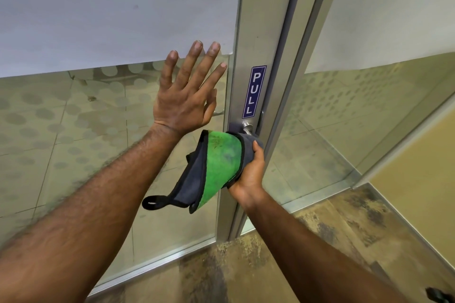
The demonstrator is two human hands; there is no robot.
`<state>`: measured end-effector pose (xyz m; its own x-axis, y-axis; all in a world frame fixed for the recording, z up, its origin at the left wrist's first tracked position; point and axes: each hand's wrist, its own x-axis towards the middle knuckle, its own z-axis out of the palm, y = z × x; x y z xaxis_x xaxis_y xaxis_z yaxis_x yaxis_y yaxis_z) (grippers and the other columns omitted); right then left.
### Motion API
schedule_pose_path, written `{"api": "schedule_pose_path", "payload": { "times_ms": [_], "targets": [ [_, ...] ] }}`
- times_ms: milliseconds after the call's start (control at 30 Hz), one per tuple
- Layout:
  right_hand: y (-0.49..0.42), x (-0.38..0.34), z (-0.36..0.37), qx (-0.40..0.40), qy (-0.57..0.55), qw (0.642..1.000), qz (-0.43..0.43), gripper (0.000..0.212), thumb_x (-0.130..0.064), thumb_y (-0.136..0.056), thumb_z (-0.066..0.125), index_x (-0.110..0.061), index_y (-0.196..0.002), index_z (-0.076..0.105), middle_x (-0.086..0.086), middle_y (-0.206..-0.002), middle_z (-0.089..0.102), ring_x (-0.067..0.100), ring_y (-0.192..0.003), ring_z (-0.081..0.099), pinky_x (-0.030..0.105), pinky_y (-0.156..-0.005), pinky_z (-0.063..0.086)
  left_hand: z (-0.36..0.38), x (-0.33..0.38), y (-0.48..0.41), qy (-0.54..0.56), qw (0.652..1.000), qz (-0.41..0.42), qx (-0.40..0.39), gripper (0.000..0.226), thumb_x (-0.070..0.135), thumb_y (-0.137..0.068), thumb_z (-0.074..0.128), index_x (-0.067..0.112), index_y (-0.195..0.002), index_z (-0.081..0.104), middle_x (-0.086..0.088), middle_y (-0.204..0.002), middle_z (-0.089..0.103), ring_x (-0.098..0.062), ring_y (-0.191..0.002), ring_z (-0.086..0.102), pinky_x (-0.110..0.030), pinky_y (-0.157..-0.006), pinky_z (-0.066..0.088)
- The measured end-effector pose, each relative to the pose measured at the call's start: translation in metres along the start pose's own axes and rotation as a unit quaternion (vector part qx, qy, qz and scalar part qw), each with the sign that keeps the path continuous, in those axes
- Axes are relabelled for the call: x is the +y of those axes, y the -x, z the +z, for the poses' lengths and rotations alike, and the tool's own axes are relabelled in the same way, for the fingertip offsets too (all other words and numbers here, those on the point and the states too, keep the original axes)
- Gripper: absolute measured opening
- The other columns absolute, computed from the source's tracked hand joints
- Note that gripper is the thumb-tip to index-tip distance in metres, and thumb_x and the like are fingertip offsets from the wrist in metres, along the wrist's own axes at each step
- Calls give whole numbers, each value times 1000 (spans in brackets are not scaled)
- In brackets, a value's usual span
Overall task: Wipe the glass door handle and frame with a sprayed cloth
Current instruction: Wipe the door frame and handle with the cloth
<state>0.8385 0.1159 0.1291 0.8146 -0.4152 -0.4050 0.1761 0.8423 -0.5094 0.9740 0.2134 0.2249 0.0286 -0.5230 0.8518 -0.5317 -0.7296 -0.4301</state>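
Observation:
A green and grey cloth (216,165) with black edging and a hanging loop is wrapped over the metal door handle (247,127), of which only the base near the frame shows. My right hand (248,174) grips the cloth from below, around the handle. My left hand (187,91) lies flat with fingers spread on the glass door (98,130), just left of the silver aluminium frame (261,32). A blue PULL sticker (254,92) sits on the frame above the handle.
The upper glass is frosted white, with dotted frosting lower down. A second glass panel (369,106) in its own frame stands at the right. Mottled brown floor (246,265) runs along the door's bottom rail. A dark object (440,294) peeks in at the bottom right corner.

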Motion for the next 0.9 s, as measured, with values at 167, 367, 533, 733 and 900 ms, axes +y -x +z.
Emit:
{"api": "schedule_pose_path", "payload": {
  "times_ms": [167, 367, 533, 733, 900],
  "targets": [
    [11, 11, -2, -37, 12, 998, 42, 57, -63, -89, 43, -15, -99, 73, 8, -86, 73, 22, -77, 70, 32, -72, 54, 1, -2, -2, 4, 1000, 2, -2, 59, 30, -98, 50, 19, -156, 42, -11, -162, 36, -35, -148, 33, -52, -122, 2],
    [22, 36, 3, -83, 66, 990, 97, 62, -64, -92, 42, -12, -117, 66, 10, -99, 71, 24, -91, 69, 33, -77, 55, -1, -1, -1, 29, 1000, -2, 1, 59, 32, -100, 48, 19, -157, 39, -12, -162, 34, -37, -148, 31, -52, -122, 1],
    [22, 45, -3, -83, 120, 982, 121, 61, -54, -98, 36, -8, -133, 58, 14, -112, 69, 25, -101, 66, 36, -88, 51, -2, 0, -3, 29, 999, 4, -18, 61, 35, -101, 44, 19, -159, 35, -12, -163, 32, -38, -149, 30, -51, -122, -1],
    [53, 33, -28, -101, 264, 952, 120, 37, -32, -87, 56, -6, -113, 62, 12, -102, 66, 22, -90, 62, 32, -83, 49, -2, -2, -3, 24, 999, 12, -25, 61, 38, -102, 42, 19, -159, 34, -12, -163, 33, -38, -148, 33, -54, -119, 10],
    [78, 0, -32, -17, 348, 935, -66, 29, -28, -90, 60, -16, -117, 57, 9, -109, 67, 19, -91, 67, 31, -79, 54, -3, 0, -3, 30, 999, 16, -30, 59, 38, -102, 42, 18, -158, 37, -12, -163, 33, -38, -148, 34, -55, -118, 9]
  ]
}}
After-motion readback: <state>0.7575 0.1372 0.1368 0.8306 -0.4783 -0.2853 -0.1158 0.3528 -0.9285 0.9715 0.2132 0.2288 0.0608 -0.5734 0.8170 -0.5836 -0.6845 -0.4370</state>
